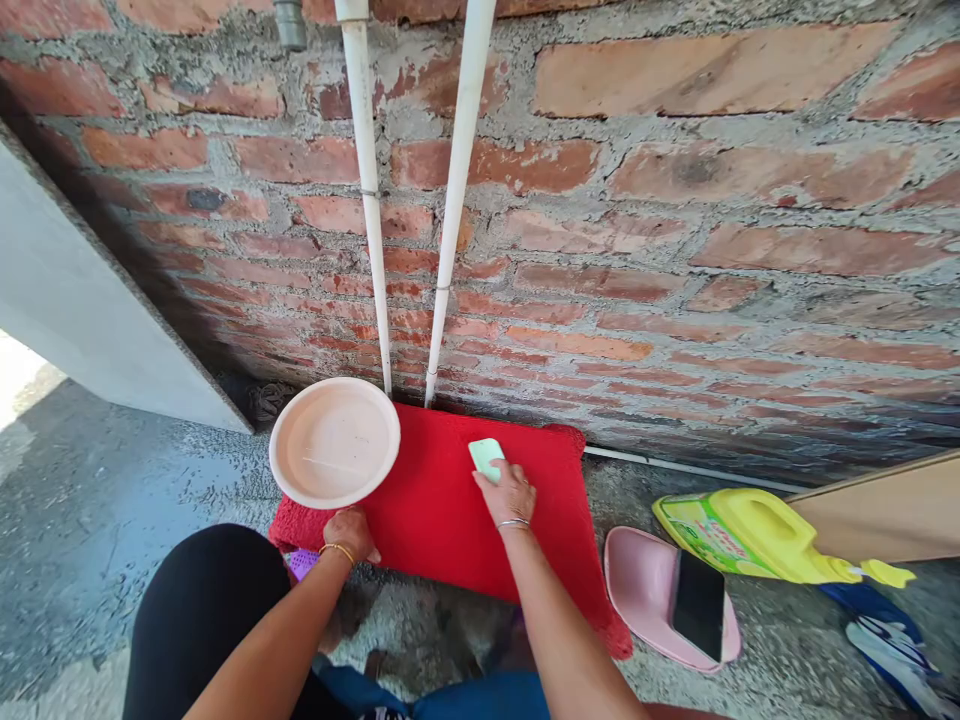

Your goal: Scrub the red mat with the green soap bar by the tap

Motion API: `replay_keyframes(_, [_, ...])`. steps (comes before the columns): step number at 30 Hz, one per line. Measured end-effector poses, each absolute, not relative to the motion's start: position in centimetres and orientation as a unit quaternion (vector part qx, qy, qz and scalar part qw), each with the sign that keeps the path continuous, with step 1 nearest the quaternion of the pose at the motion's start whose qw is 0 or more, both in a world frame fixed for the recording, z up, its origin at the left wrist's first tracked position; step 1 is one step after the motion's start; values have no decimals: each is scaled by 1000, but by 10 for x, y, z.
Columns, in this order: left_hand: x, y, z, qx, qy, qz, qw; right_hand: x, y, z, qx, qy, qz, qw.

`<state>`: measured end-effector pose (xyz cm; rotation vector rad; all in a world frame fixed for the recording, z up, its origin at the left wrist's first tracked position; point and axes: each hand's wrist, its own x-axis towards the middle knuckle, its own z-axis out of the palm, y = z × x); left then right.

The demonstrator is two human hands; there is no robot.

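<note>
A red, towel-like cloth [487,520] is spread flat in front of me, its fuzzy edges hanging at both sides. My right hand [510,495] is closed over a pale green rounded block [487,456], a bar of soap or a brush back, down on the cloth right of its middle. Against the cloth's front edge, just below the basin, my left hand [351,533] rests with curled fingers; what they grip is hidden. A shallow pale pink basin [334,443] stands on the cloth's left end, with what looks like a little water inside.
Two white pipes [450,240] run down the brick wall [637,200] behind the cloth. To the right, a pink tub [637,590] carries a black phone [697,605]. Beyond lie a yellow detergent bottle [750,530] and a blue-and-white item [889,640]. A grey panel [112,270] leans left.
</note>
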<state>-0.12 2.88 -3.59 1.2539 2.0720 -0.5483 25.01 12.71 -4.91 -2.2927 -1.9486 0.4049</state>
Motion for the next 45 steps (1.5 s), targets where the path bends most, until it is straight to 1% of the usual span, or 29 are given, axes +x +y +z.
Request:
replay_keyframes(4, [-2, 28, -38, 476, 792, -202, 325, 311, 129, -49, -875, -457, 144, 77])
replay_keyframes(6, [-3, 28, -39, 476, 792, -201, 325, 314, 128, -53, -890, -421, 148, 95])
replay_keyframes(8, [-3, 28, -39, 477, 790, -203, 327, 294, 128, -58, -865, -466, 143, 118])
replay_keyframes(11, [-2, 29, -39, 476, 790, -206, 326, 232, 127, -63, -771, -605, 145, 133])
replay_keyframes(15, [-1, 30, -37, 462, 799, -208, 324, 151, 126, -60, -633, -749, 174, 85])
replay_keyframes(18, [0, 30, -35, 464, 796, -210, 328, 139, 130, -56, -592, -784, 183, 50])
replay_keyframes(20, [0, 30, -33, 468, 792, -209, 331, 161, 136, -53, -616, -768, 169, 42])
replay_keyframes(22, [0, 30, -32, 469, 791, -209, 332, 202, 142, -52, -680, -717, 148, 45])
replay_keyframes(27, [0, 31, -31, 466, 791, -210, 336, 307, 146, -49, -861, -488, 125, 73])
replay_keyframes(29, [0, 30, -30, 468, 791, -208, 334, 324, 144, -49, -893, -421, 132, 89])
replay_keyframes(31, [1, 30, -30, 470, 792, -209, 330, 319, 144, -51, -896, -409, 143, 101])
replay_keyframes(33, [1, 30, -30, 473, 791, -211, 326, 292, 145, -54, -870, -457, 152, 108])
replay_keyframes(36, [1, 29, -32, 474, 792, -211, 320, 229, 149, -59, -785, -589, 163, 108])
replay_keyframes(40, [1, 29, -34, 480, 791, -203, 320, 151, 156, -59, -665, -721, 185, 65])
replay_keyframes(42, [2, 30, -33, 485, 789, -200, 319, 134, 162, -54, -620, -760, 190, 41])
replay_keyframes(45, [3, 30, -31, 485, 787, -206, 322, 145, 173, -45, -585, -789, 184, 17])
